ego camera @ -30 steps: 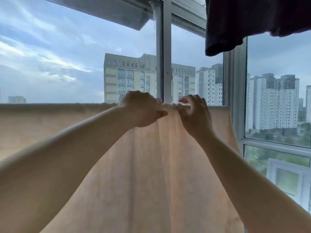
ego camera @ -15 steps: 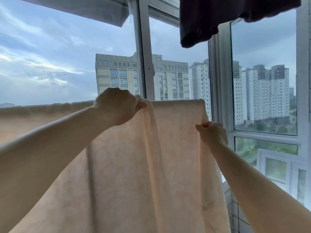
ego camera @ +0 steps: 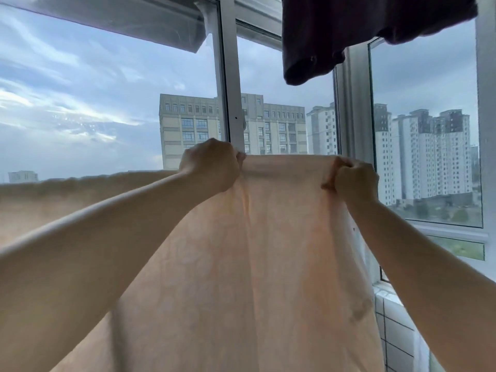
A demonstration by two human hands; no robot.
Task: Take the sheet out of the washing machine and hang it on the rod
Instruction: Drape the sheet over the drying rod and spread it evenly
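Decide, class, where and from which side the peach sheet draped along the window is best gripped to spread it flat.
Grip the sheet at its top fold, coming from the near side, as both hands now do. The left hand pinches mid-fold; the right hand grips near the right end. The cloth between them lies smooth there, while vertical creases run down below the left hand.

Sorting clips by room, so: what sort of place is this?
Probably an enclosed high-rise balcony used for drying laundry: a peach sheet hangs lengthwise, a dark garment hangs overhead, and big windows overlook apartment towers.
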